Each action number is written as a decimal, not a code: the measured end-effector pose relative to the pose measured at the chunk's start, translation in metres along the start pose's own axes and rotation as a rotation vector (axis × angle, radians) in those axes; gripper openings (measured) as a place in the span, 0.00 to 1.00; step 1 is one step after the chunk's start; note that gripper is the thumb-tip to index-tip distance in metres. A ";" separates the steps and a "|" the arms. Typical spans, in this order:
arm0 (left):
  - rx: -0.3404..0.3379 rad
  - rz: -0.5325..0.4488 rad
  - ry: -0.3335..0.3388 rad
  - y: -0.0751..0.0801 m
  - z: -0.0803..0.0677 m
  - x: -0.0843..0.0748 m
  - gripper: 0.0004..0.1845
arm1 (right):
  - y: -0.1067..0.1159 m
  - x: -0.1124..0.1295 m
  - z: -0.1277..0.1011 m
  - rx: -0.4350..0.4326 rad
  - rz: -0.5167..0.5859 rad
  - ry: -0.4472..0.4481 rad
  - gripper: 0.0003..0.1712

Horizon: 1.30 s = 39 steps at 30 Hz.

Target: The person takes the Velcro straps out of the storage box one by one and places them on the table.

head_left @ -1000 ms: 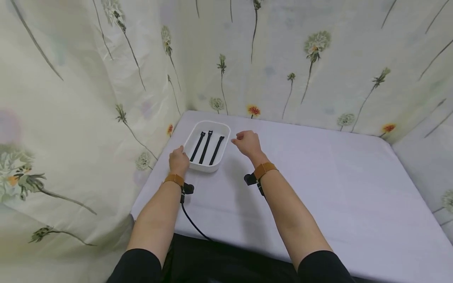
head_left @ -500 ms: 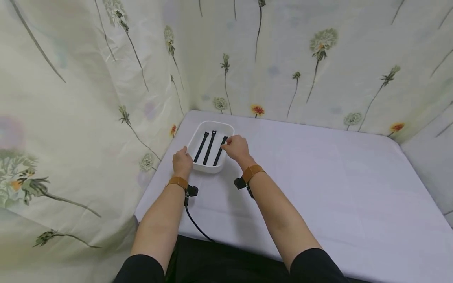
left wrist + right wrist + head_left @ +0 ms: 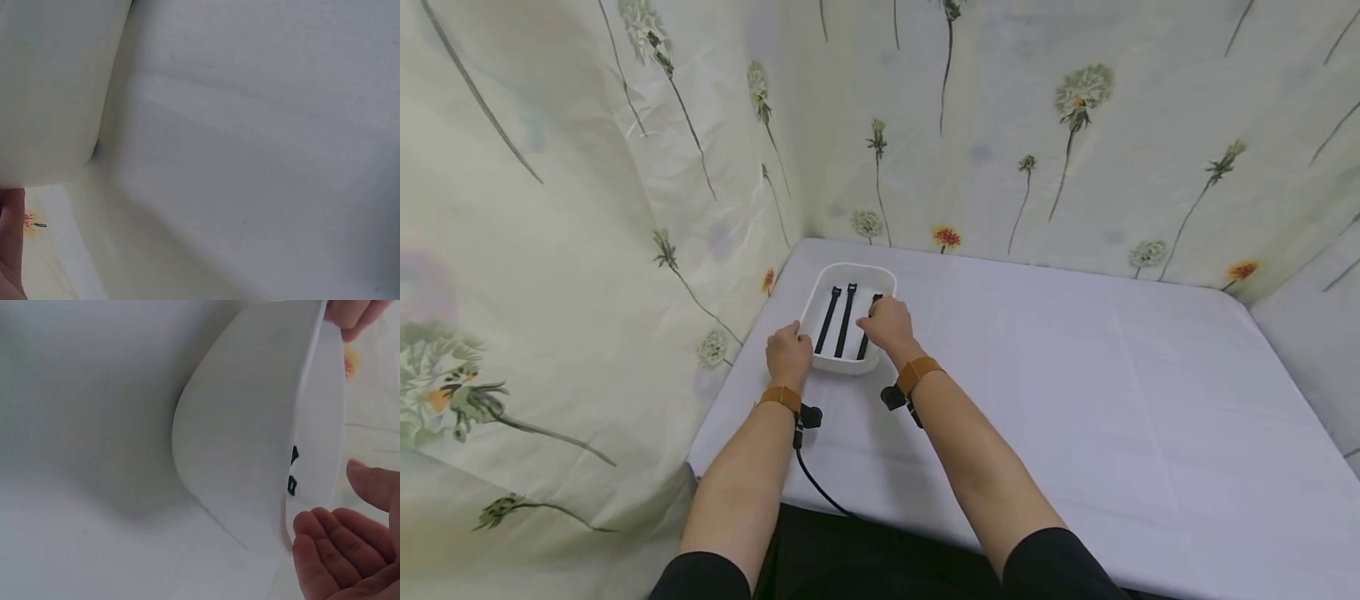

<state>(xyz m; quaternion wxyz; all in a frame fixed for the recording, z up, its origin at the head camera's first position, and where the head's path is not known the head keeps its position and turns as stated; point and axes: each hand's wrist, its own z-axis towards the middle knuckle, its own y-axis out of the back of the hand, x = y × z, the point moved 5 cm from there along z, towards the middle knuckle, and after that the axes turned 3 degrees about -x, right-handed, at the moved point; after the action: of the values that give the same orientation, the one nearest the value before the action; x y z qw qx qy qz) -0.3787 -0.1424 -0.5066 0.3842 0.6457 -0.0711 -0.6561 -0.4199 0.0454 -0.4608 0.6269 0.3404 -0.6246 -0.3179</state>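
Observation:
A white tray [image 3: 850, 268] sits at the table's far left and holds three black straps [image 3: 846, 310] lying side by side. My left hand [image 3: 791, 354] is at the tray's near left corner, and its fingertips [image 3: 352, 312] curl on the rim. My right hand [image 3: 885, 322] hovers over the tray's right side and covers part of the rightmost strap. In the right wrist view its fingers [image 3: 331, 550] are loosely curled beside the tray's wall [image 3: 250, 437] and hold nothing. Two strap ends [image 3: 292, 455] show over the rim. The left wrist view shows only the tray's wall [image 3: 50, 94].
A pale lilac cloth [image 3: 1075, 375] covers the table. Floral curtains [image 3: 587, 208] close it in on the left and at the back, right beside the tray. A black cable [image 3: 816, 487] runs from my left wrist off the near edge.
My right hand has moved left from beside the tray to over its right side. My left hand has stayed at the tray's near left corner.

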 end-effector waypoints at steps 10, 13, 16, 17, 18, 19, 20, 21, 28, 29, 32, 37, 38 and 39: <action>-0.041 0.006 -0.022 0.001 -0.010 -0.001 0.21 | -0.010 0.007 -0.004 -0.003 -0.064 -0.112 0.12; -0.070 0.008 -0.057 0.002 -0.011 -0.002 0.20 | -0.017 0.009 -0.004 0.029 -0.097 -0.130 0.11; -0.078 0.024 -0.077 0.000 -0.013 -0.002 0.19 | -0.026 0.009 -0.005 0.060 -0.126 -0.138 0.14; -0.078 0.024 -0.080 0.000 -0.014 -0.001 0.19 | -0.030 0.008 -0.005 0.067 -0.132 -0.142 0.14; -0.078 0.021 -0.082 -0.001 -0.015 -0.001 0.19 | -0.033 0.008 -0.006 0.077 -0.138 -0.147 0.14; -0.080 0.015 -0.082 -0.001 -0.016 -0.001 0.19 | -0.036 0.008 -0.006 0.084 -0.145 -0.149 0.13; -0.081 0.013 -0.081 -0.001 -0.016 0.000 0.18 | -0.039 0.007 -0.007 0.092 -0.147 -0.156 0.13; -0.086 0.008 -0.081 0.000 -0.017 0.000 0.18 | -0.042 0.008 -0.007 0.096 -0.150 -0.159 0.12; -0.123 -0.003 -0.093 0.002 -0.018 0.004 0.18 | -0.052 0.010 -0.007 0.107 -0.162 -0.163 0.09; -0.128 -0.002 -0.097 0.002 -0.018 0.004 0.18 | -0.053 0.009 -0.007 0.104 -0.165 -0.159 0.09; -0.148 -0.006 -0.115 0.000 -0.018 0.005 0.17 | -0.054 0.009 -0.006 0.092 -0.191 -0.136 0.09; -0.179 0.003 -0.141 -0.003 -0.019 0.005 0.17 | -0.054 0.009 -0.006 0.101 -0.236 -0.111 0.11; -0.182 0.004 -0.139 -0.003 -0.019 0.006 0.17 | -0.055 0.009 -0.006 0.106 -0.246 -0.109 0.11; -0.182 0.006 -0.138 -0.004 -0.019 0.006 0.17 | -0.056 0.008 -0.006 0.113 -0.257 -0.108 0.11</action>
<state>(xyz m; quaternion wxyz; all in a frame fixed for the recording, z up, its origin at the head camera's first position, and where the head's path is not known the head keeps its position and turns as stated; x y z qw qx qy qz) -0.3621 -0.1355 -0.5164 0.4373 0.5612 -0.0393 -0.7016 -0.4126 0.0067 -0.5024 0.5262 0.4348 -0.6256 -0.3777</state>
